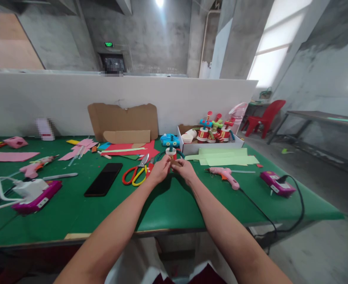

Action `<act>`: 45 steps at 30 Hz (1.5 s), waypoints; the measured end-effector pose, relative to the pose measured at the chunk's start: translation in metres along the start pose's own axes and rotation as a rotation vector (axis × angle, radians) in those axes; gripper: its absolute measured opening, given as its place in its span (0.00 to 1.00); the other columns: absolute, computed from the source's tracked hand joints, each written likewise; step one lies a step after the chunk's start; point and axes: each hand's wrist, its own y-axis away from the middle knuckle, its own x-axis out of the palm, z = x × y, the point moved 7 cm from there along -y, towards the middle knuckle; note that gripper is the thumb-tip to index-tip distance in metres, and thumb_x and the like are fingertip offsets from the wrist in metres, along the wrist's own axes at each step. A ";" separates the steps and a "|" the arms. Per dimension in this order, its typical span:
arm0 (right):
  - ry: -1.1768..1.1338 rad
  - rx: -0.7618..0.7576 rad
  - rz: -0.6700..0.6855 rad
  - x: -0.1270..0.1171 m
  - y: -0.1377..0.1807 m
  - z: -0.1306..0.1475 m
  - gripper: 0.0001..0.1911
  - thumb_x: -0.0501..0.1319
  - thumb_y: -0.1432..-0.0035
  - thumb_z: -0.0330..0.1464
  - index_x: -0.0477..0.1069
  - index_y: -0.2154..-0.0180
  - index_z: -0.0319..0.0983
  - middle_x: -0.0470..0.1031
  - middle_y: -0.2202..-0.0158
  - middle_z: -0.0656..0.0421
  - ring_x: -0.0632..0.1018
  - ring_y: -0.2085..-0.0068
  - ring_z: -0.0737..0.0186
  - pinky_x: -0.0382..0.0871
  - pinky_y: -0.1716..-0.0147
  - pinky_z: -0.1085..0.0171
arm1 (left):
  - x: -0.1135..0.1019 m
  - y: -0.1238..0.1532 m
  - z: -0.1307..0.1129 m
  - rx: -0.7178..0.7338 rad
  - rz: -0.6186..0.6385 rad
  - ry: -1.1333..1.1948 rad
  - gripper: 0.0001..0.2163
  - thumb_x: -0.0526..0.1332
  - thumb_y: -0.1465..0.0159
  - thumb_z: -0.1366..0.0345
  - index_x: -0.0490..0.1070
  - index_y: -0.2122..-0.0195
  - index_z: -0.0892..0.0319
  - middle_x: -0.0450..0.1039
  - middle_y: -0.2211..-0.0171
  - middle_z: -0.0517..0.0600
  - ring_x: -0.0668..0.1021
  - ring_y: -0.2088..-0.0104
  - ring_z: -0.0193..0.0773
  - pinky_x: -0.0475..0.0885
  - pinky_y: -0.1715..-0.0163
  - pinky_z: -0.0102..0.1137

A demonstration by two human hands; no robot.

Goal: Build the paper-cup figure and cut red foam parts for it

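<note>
- Your left hand (pixel 161 169) and right hand (pixel 185 170): fingers bunched at cup figure (pixel 171 151), frame centre; can't tell what they pinch.
- Scissors (pixel 139 166) left of centre.
- Glue gun (pixel 225 174) right.

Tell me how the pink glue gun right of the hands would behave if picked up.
The pink glue gun will probably feel rigid, as its body looks moulded. Its black cord trails to the front of the table, so lifting may bring some drag. Lying flat on its side, it seems unlikely to roll.
</note>
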 end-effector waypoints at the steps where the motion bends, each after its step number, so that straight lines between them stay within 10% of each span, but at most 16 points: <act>1: 0.015 -0.002 0.009 0.000 0.000 0.000 0.06 0.63 0.61 0.30 0.72 0.74 0.38 0.71 0.79 0.64 0.70 0.77 0.68 0.65 0.74 0.66 | 0.000 0.000 0.003 -0.018 0.000 0.064 0.04 0.48 0.37 0.66 0.61 0.65 0.56 0.68 0.79 0.44 0.72 0.76 0.36 0.65 0.72 0.29; 15: 0.051 -0.030 0.014 0.000 0.003 0.006 0.06 0.65 0.59 0.32 0.72 0.74 0.38 0.71 0.80 0.63 0.71 0.77 0.66 0.67 0.73 0.65 | 0.003 0.000 0.008 -0.081 0.028 0.236 0.03 0.48 0.37 0.65 0.59 0.66 0.55 0.64 0.82 0.40 0.67 0.82 0.32 0.64 0.76 0.27; 27: -0.108 0.077 -0.072 -0.003 0.000 -0.009 0.11 0.69 0.65 0.33 0.67 0.79 0.38 0.66 0.84 0.67 0.68 0.81 0.70 0.62 0.78 0.68 | 0.013 0.008 -0.016 -0.015 0.096 -0.474 0.08 0.49 0.35 0.70 0.62 0.56 0.58 0.75 0.68 0.55 0.78 0.67 0.46 0.66 0.69 0.32; 37: -0.239 0.021 0.038 0.001 0.000 0.006 0.13 0.70 0.61 0.36 0.72 0.71 0.38 0.76 0.75 0.63 0.75 0.73 0.67 0.68 0.69 0.67 | -0.015 0.003 -0.008 -0.002 -0.111 0.025 0.11 0.47 0.32 0.60 0.65 0.62 0.57 0.68 0.79 0.44 0.73 0.77 0.35 0.65 0.73 0.27; 45: -0.521 0.124 -0.029 -0.008 -0.003 0.003 0.16 0.71 0.61 0.32 0.67 0.70 0.41 0.75 0.74 0.66 0.74 0.74 0.69 0.66 0.75 0.70 | -0.005 0.000 0.003 -0.007 -0.048 0.149 0.08 0.54 0.38 0.63 0.66 0.59 0.58 0.71 0.75 0.44 0.73 0.75 0.34 0.67 0.71 0.28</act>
